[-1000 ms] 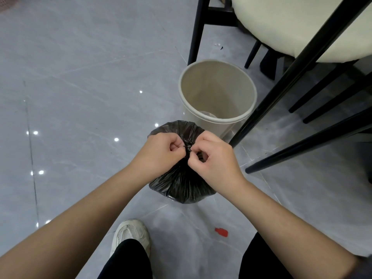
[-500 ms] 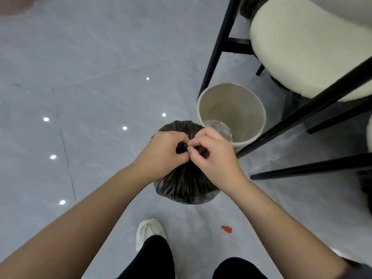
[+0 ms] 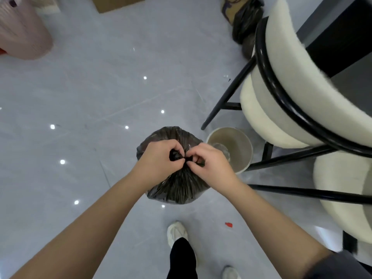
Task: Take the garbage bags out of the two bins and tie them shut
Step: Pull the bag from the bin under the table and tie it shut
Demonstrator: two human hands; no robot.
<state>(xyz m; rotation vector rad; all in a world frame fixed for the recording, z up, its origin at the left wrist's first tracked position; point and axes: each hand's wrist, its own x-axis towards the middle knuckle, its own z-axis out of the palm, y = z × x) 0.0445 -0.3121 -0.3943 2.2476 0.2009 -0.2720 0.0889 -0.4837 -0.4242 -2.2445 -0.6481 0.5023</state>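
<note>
A black garbage bag [image 3: 177, 188] hangs above the grey floor in the middle of the view. My left hand [image 3: 159, 158] and my right hand [image 3: 209, 160] both pinch its gathered neck, where a small dark knot shows between the fingers. Just right of the bag stands a beige bin [image 3: 231, 146] with no black bag in it; something thin and clear lies at its bottom. A pink ribbed bin [image 3: 22, 35] stands at the far upper left. Another dark bag [image 3: 244, 23] lies at the top, behind the chair.
A cream upholstered chair with a black frame [image 3: 281, 93] crowds the right side, its legs crossing beside the beige bin. A cardboard box [image 3: 116, 3] sits at the top edge. A red scrap [image 3: 228, 224] lies on the floor near my white shoes [image 3: 177, 232].
The view has risen and tilted forward, so the bag and beige bin look smaller and the pink bin and chair back have come into sight. Both hands keep working the bag's neck.
</note>
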